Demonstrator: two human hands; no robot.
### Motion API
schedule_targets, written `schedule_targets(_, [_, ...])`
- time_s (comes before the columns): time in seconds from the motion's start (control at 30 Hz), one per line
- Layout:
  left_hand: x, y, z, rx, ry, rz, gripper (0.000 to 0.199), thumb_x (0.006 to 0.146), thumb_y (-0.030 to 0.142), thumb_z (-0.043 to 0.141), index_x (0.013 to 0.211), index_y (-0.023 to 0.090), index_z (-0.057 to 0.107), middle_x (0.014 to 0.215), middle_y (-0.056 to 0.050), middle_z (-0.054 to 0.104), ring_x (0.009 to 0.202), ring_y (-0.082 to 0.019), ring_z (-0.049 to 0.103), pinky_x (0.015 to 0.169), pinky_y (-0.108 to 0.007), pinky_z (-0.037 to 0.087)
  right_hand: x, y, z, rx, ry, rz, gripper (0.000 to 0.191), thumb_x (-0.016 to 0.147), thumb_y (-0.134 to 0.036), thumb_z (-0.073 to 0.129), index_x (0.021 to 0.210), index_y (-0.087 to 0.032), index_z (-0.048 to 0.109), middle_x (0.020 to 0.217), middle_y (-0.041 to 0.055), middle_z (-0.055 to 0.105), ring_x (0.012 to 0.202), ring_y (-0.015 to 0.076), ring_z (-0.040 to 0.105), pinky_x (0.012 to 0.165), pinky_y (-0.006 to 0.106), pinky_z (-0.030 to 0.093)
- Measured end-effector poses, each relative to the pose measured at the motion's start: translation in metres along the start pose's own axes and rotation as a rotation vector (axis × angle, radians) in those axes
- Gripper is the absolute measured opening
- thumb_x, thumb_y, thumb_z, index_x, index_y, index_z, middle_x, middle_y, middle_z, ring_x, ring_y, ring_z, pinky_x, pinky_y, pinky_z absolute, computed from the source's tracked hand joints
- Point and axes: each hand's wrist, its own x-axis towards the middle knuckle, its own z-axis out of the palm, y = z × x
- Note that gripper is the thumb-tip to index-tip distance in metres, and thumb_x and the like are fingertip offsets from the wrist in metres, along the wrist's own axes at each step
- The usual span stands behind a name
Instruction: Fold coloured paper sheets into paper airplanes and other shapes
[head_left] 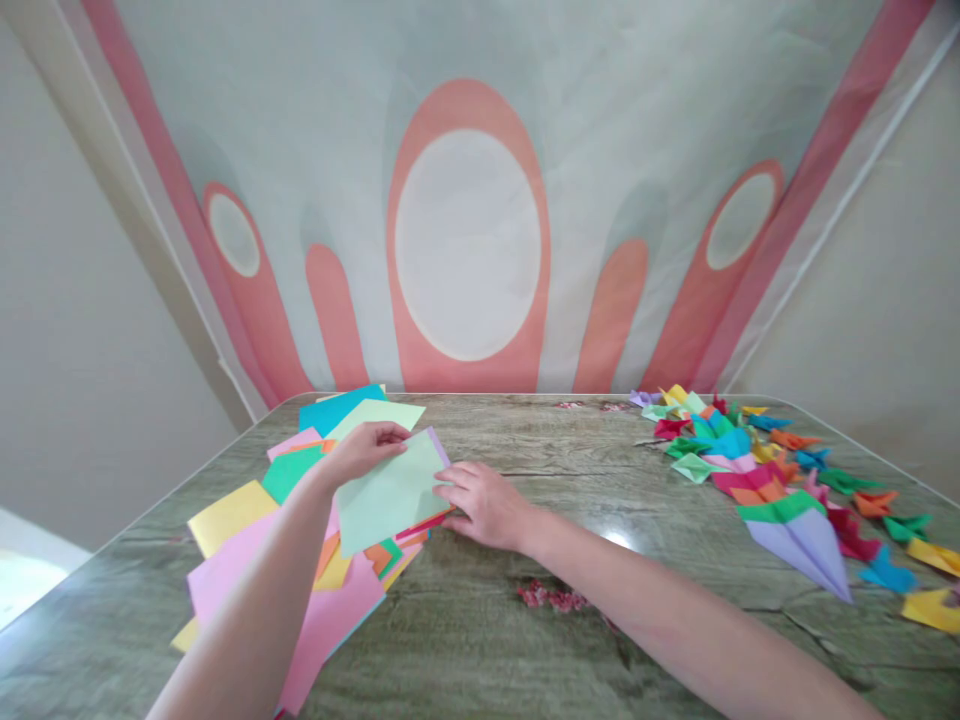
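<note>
A pale green paper sheet [390, 500] lies tilted on top of a loose pile of coloured paper. My left hand [369, 452] is closed at its upper left edge, fingertips on the paper. At the right edge, my right hand [484, 503] has its fingers and thumb closed around the side of the sheet. A thin purple strip of paper [438, 447] shows along that edge, and red and orange edges peek out below. Around my left arm spread pink paper [349, 605], yellow paper [236, 515], green paper [289, 473] and blue paper [341, 408].
On the right side of the wood-patterned table [465, 640] lie many folded paper pieces, among them a stacked row of paper planes ending in a lilac paper plane [802, 545]. A pink and grey printed backdrop [469, 240] rises behind the table's far edge.
</note>
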Motion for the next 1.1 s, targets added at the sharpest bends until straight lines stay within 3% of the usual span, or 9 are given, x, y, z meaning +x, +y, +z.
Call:
schedule_targets(0.1, [0.002, -0.006, 0.004, -0.016, -0.018, 0.014, 0.035, 0.072, 0.043, 0.057, 0.095, 0.016, 0.062, 0.082, -0.004, 0.066, 0.077, -0.018, 0.059, 0.068, -0.028, 0.046, 0.013, -0.004, 0.014, -0.052, -0.026, -0.058, 0.047, 0.083, -0.041, 0.055, 0.12, -0.013, 0.049, 0.126, 0.0131, 0.05, 0.118, 0.0241, 0.041, 0.095, 0.037, 0.037])
schedule_targets(0.23, [0.004, -0.016, 0.008, 0.022, -0.023, -0.001, 0.039, 0.072, 0.043, 0.056, 0.099, 0.016, 0.061, 0.078, -0.003, 0.064, 0.076, -0.018, 0.058, 0.068, -0.028, 0.046, 0.023, -0.003, 0.027, -0.154, -0.099, -0.1, 0.032, 0.086, -0.032, 0.05, 0.109, -0.01, 0.054, 0.113, 0.0141, 0.058, 0.107, 0.0234, 0.051, 0.086, 0.035, 0.043])
schedule_targets(0.33, [0.007, -0.023, 0.009, 0.026, -0.044, -0.011, 0.04, 0.072, 0.043, 0.056, 0.1, 0.015, 0.061, 0.077, -0.002, 0.063, 0.074, -0.018, 0.058, 0.066, -0.027, 0.045, 0.025, -0.003, 0.029, -0.205, -0.164, -0.16, 0.022, 0.09, -0.023, 0.041, 0.099, -0.01, 0.057, 0.099, 0.013, 0.062, 0.095, 0.0221, 0.056, 0.076, 0.034, 0.046])
schedule_targets(0.43, [0.008, -0.027, 0.01, 0.009, -0.057, -0.007, 0.039, 0.072, 0.042, 0.056, 0.099, 0.015, 0.061, 0.079, -0.002, 0.064, 0.076, -0.018, 0.058, 0.068, -0.027, 0.045, 0.026, -0.005, 0.025, -0.193, -0.151, -0.146, 0.022, 0.09, -0.027, 0.044, 0.098, -0.01, 0.056, 0.099, 0.0142, 0.061, 0.096, 0.0233, 0.055, 0.078, 0.035, 0.045])
schedule_targets(0.63, [0.007, -0.024, 0.01, 0.0, -0.059, -0.04, 0.041, 0.071, 0.043, 0.056, 0.102, 0.016, 0.06, 0.077, -0.002, 0.063, 0.074, -0.017, 0.058, 0.064, -0.025, 0.044, 0.026, -0.008, 0.028, 0.062, 0.0, 0.242, 0.056, 0.074, -0.05, 0.061, 0.112, -0.01, 0.051, 0.107, 0.0143, 0.056, 0.1, 0.0259, 0.051, 0.084, 0.037, 0.043])
schedule_targets(0.83, [0.005, -0.009, 0.012, -0.007, -0.045, -0.019, 0.038, 0.074, 0.041, 0.056, 0.102, 0.016, 0.061, 0.073, 0.0, 0.059, 0.067, -0.014, 0.054, 0.059, -0.022, 0.04, 0.027, -0.003, 0.047, 0.318, 0.194, 0.633, 0.049, 0.06, -0.042, 0.074, 0.098, -0.016, 0.057, 0.096, 0.0072, 0.055, 0.091, 0.0219, 0.051, 0.081, 0.035, 0.042])
schedule_targets(1.1, [0.002, 0.005, 0.012, 0.019, -0.041, 0.024, 0.037, 0.075, 0.043, 0.054, 0.101, 0.017, 0.06, 0.072, 0.0, 0.058, 0.065, -0.013, 0.052, 0.056, -0.022, 0.038, 0.029, 0.004, 0.059, 0.437, 0.277, 0.8, 0.044, 0.054, -0.035, 0.078, 0.088, -0.017, 0.057, 0.085, 0.0032, 0.057, 0.08, 0.018, 0.053, 0.074, 0.031, 0.042])
